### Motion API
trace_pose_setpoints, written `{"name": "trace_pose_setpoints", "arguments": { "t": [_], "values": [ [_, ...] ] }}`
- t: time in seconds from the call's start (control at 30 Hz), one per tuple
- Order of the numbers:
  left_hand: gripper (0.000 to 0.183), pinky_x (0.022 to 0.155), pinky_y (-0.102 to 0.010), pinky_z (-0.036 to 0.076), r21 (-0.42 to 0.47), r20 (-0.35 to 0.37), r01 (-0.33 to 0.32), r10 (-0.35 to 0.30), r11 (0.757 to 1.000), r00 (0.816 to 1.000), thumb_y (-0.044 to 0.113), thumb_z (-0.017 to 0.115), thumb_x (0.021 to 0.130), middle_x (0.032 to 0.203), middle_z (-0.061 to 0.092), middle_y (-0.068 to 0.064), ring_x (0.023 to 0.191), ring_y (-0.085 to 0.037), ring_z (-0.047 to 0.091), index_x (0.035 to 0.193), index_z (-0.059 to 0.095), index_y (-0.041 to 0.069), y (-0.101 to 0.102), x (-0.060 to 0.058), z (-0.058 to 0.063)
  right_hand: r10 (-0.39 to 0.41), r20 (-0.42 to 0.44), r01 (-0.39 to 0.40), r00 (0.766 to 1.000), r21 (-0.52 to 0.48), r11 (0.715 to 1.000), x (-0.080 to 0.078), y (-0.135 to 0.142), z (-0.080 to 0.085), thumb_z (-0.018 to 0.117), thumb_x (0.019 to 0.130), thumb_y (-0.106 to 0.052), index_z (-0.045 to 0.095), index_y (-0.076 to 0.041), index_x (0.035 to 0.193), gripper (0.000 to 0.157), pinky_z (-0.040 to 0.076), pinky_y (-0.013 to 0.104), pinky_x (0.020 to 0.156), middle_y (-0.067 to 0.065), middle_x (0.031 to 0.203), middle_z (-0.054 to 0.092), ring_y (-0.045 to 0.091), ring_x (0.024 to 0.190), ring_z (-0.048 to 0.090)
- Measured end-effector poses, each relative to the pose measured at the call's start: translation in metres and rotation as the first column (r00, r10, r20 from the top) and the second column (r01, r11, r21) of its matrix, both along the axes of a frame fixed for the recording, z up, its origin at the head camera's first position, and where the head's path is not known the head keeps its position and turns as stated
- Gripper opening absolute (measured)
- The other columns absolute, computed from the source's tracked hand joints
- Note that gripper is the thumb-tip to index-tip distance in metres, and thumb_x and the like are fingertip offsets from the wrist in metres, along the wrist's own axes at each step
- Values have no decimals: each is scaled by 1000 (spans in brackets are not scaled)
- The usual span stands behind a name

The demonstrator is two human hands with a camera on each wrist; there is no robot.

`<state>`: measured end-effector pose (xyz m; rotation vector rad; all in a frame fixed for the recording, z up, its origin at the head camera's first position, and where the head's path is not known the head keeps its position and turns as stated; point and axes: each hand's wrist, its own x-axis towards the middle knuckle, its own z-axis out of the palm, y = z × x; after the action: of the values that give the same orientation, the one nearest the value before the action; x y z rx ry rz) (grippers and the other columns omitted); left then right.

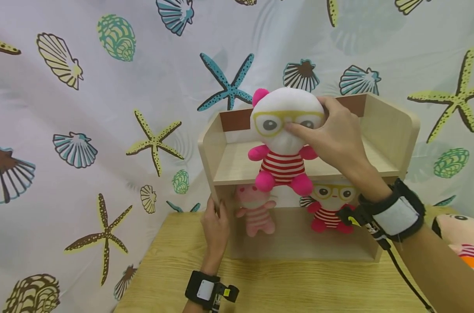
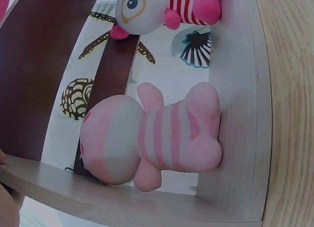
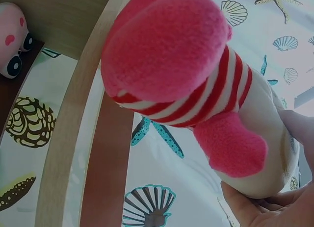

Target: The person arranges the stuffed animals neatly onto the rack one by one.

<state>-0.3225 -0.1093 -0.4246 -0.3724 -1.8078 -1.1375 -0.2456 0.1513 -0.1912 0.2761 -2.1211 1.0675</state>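
My right hand (image 1: pixel 338 134) grips the head of a plush panda (image 1: pixel 283 130) with yellow glasses, pink limbs and a red-striped body, thumb across its face. The panda is held upright in front of the upper level of a small wooden shelf (image 1: pixel 393 134). My left hand (image 1: pixel 215 226) holds the left side panel of the shelf near its lower level. In the left wrist view only a bit of that hand shows at the edge. On the lower level sit a pink striped plush toy (image 2: pixel 162 134) at the left and a second glasses-wearing plush (image 1: pixel 332 208) at the right.
The shelf stands on a wood-grain table (image 1: pixel 299 287). Another plush doll (image 1: pixel 463 234) with an orange-striped outfit lies at the table's right side. A white curtain (image 1: pixel 104 95) printed with shells and starfish hangs behind. A cable runs from the right wrist camera.
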Motion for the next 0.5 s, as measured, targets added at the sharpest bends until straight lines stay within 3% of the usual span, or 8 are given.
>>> {"name": "trace_pose_setpoints", "arguments": {
  "t": [0.23,0.5],
  "values": [
    [24,56,-41,53,1,11,-11,10,1000,1000,0,59,98,97,71,-22,69,-22,60,121,60,-8,-1,0,-1,-12,-8,12,1000,-7,1000,-5,-3,2,80,83,-38,54,1,133,68,53,44,74,16,116,65,30,93,62],
    [24,65,-50,56,11,3,-12,12,1000,1000,0,59,98,99,70,-24,82,-31,69,120,61,-8,0,-1,-2,-22,-14,22,1000,-21,1000,-13,-7,2,80,83,-39,55,2,132,68,52,39,71,16,114,66,29,91,62]
  ]
}}
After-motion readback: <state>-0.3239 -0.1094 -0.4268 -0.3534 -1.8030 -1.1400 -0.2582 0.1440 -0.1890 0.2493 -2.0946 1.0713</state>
